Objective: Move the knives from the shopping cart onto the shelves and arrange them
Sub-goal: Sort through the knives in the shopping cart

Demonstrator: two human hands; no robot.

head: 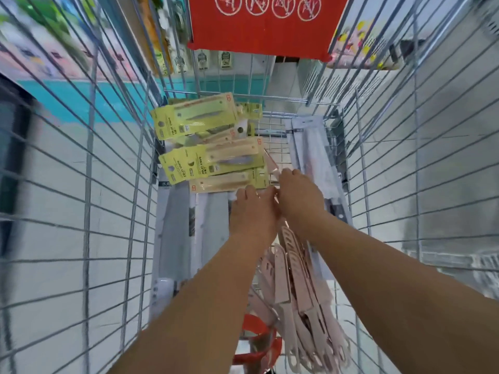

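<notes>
Below, both hands, left (252, 211) and right (301, 201), reach among packaged knives (208, 157) at the cart's (113, 184) far end; fingers hidden, grasp untellable. Light, stiff, slippery card packs: best pinched by an edge.

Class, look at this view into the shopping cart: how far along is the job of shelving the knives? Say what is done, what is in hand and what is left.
Done: nothing shown; no shelved knives can be made out. In hand: the left hand and right hand are down in the cart, at the pink knife packs; the grip is unclear. Left: the yellow packs, grey packs and pink ones are all in the cart.
</notes>
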